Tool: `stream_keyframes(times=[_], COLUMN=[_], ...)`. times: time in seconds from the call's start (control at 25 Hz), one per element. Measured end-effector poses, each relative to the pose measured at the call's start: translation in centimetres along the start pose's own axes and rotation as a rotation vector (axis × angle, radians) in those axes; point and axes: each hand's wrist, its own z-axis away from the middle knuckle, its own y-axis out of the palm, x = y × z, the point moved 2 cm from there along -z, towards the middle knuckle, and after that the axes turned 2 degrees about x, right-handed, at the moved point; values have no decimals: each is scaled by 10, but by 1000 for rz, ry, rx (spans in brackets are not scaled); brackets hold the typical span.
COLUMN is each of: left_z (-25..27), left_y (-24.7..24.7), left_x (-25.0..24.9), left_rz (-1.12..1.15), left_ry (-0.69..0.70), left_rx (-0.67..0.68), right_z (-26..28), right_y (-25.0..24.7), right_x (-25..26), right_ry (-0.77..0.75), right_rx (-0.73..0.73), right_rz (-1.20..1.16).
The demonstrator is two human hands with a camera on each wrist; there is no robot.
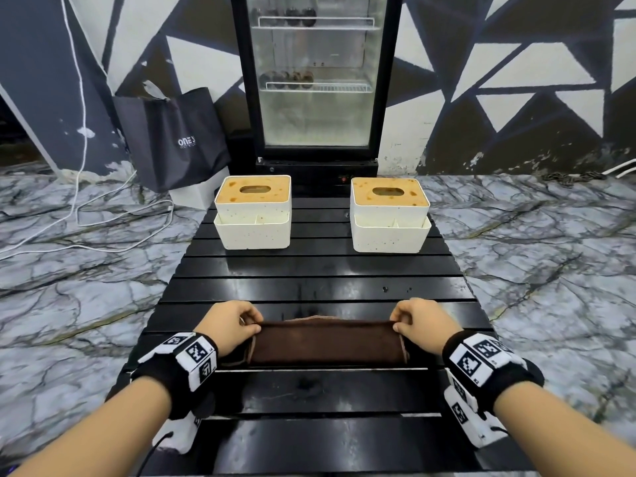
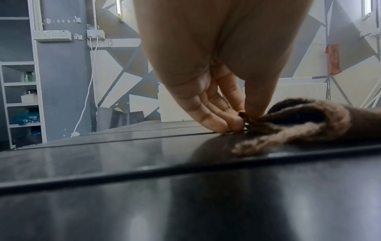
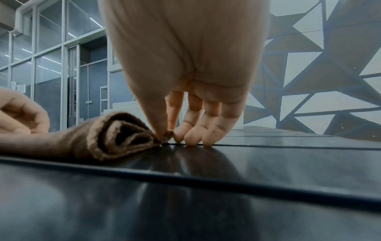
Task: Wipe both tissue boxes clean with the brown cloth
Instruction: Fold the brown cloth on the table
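Now | brown cloth [image 1: 327,342] folded between hands | left hand [image 1: 229,325], right hand [image 1: 421,325] fingers pinch far corners

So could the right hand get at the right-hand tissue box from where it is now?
Probably yes. The right hand pinches the brown cloth at the near end of the black slatted table; only bare slats lie between it and the right tissue box.

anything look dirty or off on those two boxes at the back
Yes. Both white tissue boxes with tan lids, the left one and the right one, carry brown spots on lids and fronts. They stand square on the black slatted table. The folded brown cloth lies near, pinched by left hand and right hand.
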Motion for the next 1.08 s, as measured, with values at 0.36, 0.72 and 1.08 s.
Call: stream_keyframes(times=[0.36, 0.72, 1.08], left_z=[30, 46, 43], left_y=[0, 9, 9], left_x=[1, 5, -8], left_rz=[102, 63, 152], left_ry=[153, 103, -19], left_rx=[-67, 76, -19], right_z=[34, 45, 42], right_y=[3, 14, 15], right_x=[2, 3, 2], right_ry=[-110, -71, -20], right_rx=[-9, 74, 79], right_rz=[-54, 93, 81])
